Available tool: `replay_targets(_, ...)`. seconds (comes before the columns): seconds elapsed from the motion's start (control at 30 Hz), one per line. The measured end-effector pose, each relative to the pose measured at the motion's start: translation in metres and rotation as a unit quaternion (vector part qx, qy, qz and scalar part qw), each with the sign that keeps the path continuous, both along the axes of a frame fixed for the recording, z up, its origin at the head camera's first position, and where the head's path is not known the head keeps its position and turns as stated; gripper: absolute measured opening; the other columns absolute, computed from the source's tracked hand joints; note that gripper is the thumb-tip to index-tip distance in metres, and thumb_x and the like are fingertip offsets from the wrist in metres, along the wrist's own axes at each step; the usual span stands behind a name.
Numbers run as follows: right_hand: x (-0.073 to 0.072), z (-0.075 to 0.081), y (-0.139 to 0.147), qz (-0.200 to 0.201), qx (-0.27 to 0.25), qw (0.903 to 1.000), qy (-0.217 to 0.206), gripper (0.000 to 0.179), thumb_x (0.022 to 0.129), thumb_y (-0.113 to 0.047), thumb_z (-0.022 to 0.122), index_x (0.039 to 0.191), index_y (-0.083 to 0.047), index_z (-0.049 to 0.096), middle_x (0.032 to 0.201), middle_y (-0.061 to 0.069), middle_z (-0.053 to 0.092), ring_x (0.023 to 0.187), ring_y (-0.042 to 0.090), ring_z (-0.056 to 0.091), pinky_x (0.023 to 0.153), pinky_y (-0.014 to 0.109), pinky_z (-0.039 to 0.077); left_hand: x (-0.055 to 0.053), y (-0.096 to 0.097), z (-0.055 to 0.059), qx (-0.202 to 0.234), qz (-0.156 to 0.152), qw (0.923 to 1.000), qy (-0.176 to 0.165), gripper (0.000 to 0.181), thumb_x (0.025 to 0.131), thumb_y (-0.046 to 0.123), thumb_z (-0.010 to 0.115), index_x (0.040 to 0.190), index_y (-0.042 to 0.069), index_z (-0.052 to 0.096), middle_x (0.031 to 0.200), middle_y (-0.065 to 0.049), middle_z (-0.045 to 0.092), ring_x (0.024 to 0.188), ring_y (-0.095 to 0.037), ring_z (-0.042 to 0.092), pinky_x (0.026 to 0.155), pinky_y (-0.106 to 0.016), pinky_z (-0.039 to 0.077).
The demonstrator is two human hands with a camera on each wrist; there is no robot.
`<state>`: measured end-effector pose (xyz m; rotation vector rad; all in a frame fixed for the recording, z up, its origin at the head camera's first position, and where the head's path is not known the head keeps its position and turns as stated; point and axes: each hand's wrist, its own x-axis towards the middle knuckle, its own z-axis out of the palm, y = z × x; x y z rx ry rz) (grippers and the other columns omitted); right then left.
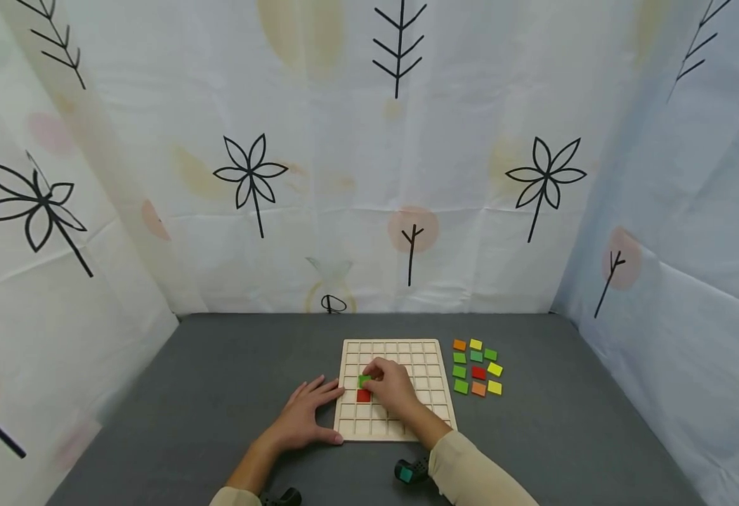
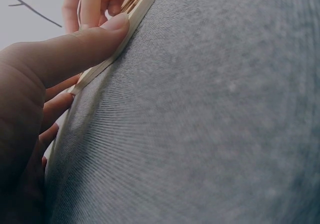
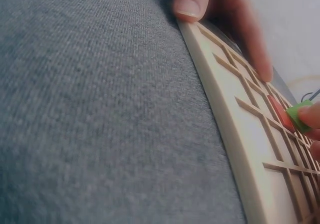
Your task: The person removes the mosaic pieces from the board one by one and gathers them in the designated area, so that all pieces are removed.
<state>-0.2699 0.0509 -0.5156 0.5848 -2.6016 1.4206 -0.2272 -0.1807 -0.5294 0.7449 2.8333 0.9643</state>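
A pale wooden grid board (image 1: pixel 433 383) lies flat on the dark grey table. My right hand (image 1: pixel 393 390) is over its left half and pinches a small green square tile (image 1: pixel 364 380) between thumb and fingertips. In the right wrist view the green tile (image 3: pixel 300 116) is tilted, close over the grid beside a red tile (image 3: pixel 281 112). That red tile (image 1: pixel 363 396) sits in a cell just nearer to me. With fingers spread, my left hand (image 1: pixel 305 414) rests at the board's left edge; its thumb (image 2: pixel 100 39) touches the near corner.
Right of the board lie several loose square tiles: green (image 1: pixel 461 386), orange (image 1: pixel 478 388), yellow (image 1: pixel 494 387) and red (image 1: pixel 478 373). A black device with a teal face (image 1: pixel 407 472) is by my right sleeve. Patterned white cloth (image 1: pixel 344 246) hangs behind the table.
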Motion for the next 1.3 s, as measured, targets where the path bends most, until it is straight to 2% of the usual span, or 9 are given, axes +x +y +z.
replay_targets(0.43, -0.002, 0.004, 0.019, -0.002, 0.001, 1.0, -0.004, 0.011, 0.084, -0.007, 0.075, 0.091, -0.012, 0.069, 0.084, -0.006, 0.064, 0.077, 0.012, 0.059, 0.067, 0.028, 0.05, 0.0, 0.0, -0.001, 0.003, -0.001, 1.0, -0.001, 0.091, 0.068, 0.059, 0.079, 0.142, 0.014, 0.053, 0.149, -0.007, 0.042, 0.142, -0.038, 0.023, 0.111, -0.062, 0.009)
replay_targets(0.83, -0.007, 0.01, 0.047, -0.024, -0.003, 0.9996, -0.013, 0.011, 0.085, -0.008, 0.074, 0.094, -0.012, 0.069, 0.084, -0.005, 0.063, 0.077, 0.014, 0.058, 0.067, 0.03, 0.05, 0.0, 0.002, 0.0, -0.001, 0.005, 1.0, -0.002, 0.093, 0.066, 0.058, 0.081, 0.142, 0.014, 0.052, 0.15, -0.007, 0.042, 0.143, -0.038, 0.023, 0.112, -0.061, 0.008)
replay_targets(1.13, -0.012, 0.009, 0.068, -0.045, -0.02, 0.9988, -0.004, 0.013, 0.083, -0.005, 0.075, 0.093, -0.011, 0.069, 0.085, -0.004, 0.064, 0.078, 0.016, 0.058, 0.067, 0.032, 0.05, 0.0, 0.002, 0.002, 0.002, 0.006, 1.0, -0.008, 0.094, 0.067, 0.059, 0.08, 0.143, 0.014, 0.051, 0.151, -0.006, 0.041, 0.144, -0.036, 0.021, 0.112, -0.06, 0.007)
replay_targets(1.3, -0.016, 0.006, 0.081, -0.037, -0.028, 0.9988, 0.016, 0.012, 0.084, -0.004, 0.074, 0.093, -0.008, 0.068, 0.083, -0.003, 0.062, 0.074, 0.015, 0.057, 0.063, 0.032, 0.049, 0.0, 0.002, 0.002, 0.001, 0.007, 1.0, -0.006, 0.093, 0.067, 0.059, 0.08, 0.143, 0.015, 0.051, 0.15, -0.006, 0.041, 0.144, -0.036, 0.022, 0.112, -0.06, 0.008)
